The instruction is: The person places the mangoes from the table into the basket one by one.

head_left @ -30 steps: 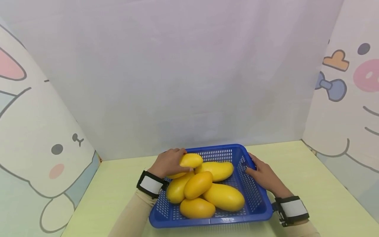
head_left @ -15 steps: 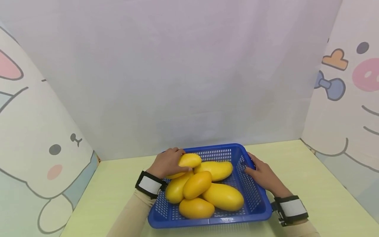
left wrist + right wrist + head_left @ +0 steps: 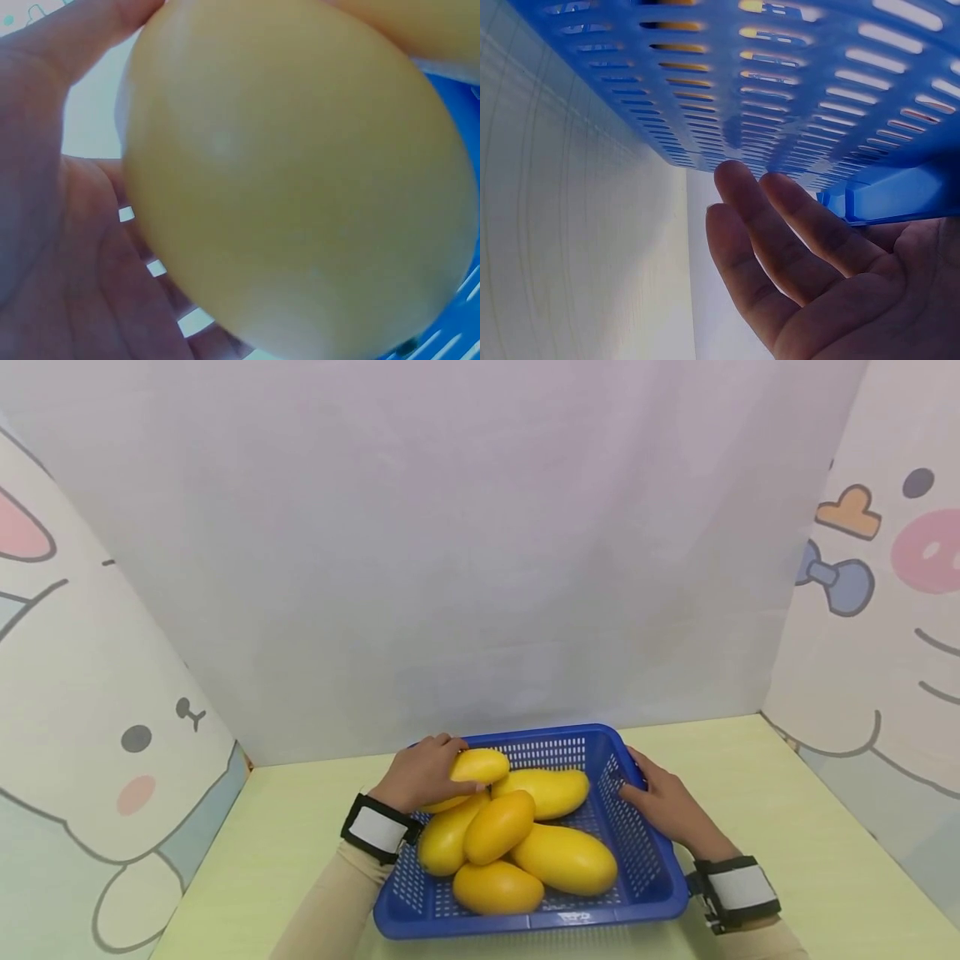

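A blue plastic basket (image 3: 592, 920) with slotted walls holds several yellow mangoes. At its back left corner my left hand (image 3: 423, 772) grips a mango (image 3: 482, 766), with the thumb along its near side and fingers behind it. In the left wrist view a mango (image 3: 300, 180) fills most of the picture, and the palm (image 3: 75, 247) shows beside it. My right hand (image 3: 667, 802) holds the basket's right rim, thumb inside the wall. The right wrist view shows its fingers (image 3: 739, 225) curving under the outside of that wall.
More mangoes lie in the basket: one across the top (image 3: 500, 827), one at the front (image 3: 498, 887), a larger one at the right (image 3: 567, 858). The pale yellow-green table (image 3: 757, 777) meets a grey backdrop (image 3: 480, 568), with cartoon-printed panels (image 3: 82, 677) on both sides.
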{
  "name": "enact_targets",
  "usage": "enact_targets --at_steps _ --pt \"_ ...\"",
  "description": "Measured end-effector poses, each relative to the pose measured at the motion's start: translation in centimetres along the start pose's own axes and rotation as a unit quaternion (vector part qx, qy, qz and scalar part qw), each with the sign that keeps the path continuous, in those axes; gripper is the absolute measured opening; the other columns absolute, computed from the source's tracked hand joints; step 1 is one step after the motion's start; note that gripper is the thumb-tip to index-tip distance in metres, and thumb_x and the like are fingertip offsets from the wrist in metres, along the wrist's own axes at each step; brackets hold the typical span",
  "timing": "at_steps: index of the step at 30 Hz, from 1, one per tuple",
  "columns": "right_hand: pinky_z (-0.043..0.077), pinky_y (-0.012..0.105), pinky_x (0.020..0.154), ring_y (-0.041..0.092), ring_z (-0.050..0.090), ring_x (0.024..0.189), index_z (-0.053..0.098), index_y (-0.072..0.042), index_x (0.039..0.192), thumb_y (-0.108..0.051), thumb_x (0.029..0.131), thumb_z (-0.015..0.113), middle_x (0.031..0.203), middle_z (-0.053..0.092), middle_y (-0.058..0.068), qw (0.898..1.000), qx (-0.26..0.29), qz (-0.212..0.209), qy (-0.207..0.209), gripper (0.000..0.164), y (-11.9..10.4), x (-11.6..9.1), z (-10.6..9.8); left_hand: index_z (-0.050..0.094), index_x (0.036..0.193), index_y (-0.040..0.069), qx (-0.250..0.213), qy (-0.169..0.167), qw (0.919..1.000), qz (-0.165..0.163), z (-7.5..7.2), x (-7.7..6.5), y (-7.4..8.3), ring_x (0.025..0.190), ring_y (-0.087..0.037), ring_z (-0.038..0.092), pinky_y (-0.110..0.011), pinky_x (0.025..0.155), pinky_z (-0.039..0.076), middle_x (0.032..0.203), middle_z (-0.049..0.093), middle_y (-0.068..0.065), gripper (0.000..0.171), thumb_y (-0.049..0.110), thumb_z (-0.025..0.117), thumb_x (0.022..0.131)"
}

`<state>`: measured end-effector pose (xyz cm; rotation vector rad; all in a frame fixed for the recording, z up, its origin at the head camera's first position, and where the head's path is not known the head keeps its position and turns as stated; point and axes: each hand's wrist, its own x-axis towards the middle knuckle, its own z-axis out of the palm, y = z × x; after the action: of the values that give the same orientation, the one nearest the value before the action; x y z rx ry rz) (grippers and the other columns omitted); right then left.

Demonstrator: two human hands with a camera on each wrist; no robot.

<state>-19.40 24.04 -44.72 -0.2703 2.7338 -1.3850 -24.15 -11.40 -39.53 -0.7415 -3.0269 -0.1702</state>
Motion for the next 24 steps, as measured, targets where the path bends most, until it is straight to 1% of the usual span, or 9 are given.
enact_targets --at_steps 6,10,16,24 --pt "0.052 0.033 0.057 0.022 0.056 0.075 0.016 -0.012 0.149 -0.022 0.092 0.05 0.126 0.048 0.027 1.0 -0.002 0.001 0.0 0.067 -0.07 -0.01 -0.01 0.053 0.125 0.019 0.005 0.001 1.0 0.002 -0.08 -0.19 -0.04 0.098 -0.018 0.055 -0.036 0.076 0.05 0.115 0.057 -0.003 0.066 0.066 0.056 0.079" --pt "0.052 0.033 0.057 0.022 0.057 0.074 0.016 -0.012 0.149 -0.023 0.092 0.05 0.125 0.049 0.026 1.0 -0.001 0.003 -0.001 0.066 -0.07 0.03 0.0 0.055 0.122 0.019 0.003 0.002 1.0 0.003 -0.07 -0.22 -0.04 0.096 -0.018 0.054 -0.036 0.075 0.05 0.114 0.057 -0.002 0.063 0.065 0.057 0.079" --pt "0.052 0.034 0.059 0.023 0.056 0.076 0.016 -0.011 0.148 -0.022 0.092 0.049 0.127 0.047 0.027 1.0 -0.007 0.001 -0.002 0.067 0.1 0.1 0.02 0.055 0.122 0.019 0.003 0.002 1.0 0.003 -0.02 -0.23 -0.07 0.095 -0.017 0.054 -0.035 0.075 0.05 0.113 0.058 -0.002 0.063 0.065 0.057 0.079" --pt "0.052 0.034 0.059 0.023 0.057 0.075 0.016 -0.012 0.149 -0.021 0.092 0.049 0.126 0.048 0.026 1.0 -0.011 0.003 -0.002 0.066 0.33 0.25 0.04 0.056 0.121 0.019 0.009 0.006 0.9999 0.005 -0.23 -0.23 -0.07 0.094 -0.017 0.055 -0.035 0.074 0.05 0.112 0.058 -0.001 0.061 0.064 0.057 0.079"
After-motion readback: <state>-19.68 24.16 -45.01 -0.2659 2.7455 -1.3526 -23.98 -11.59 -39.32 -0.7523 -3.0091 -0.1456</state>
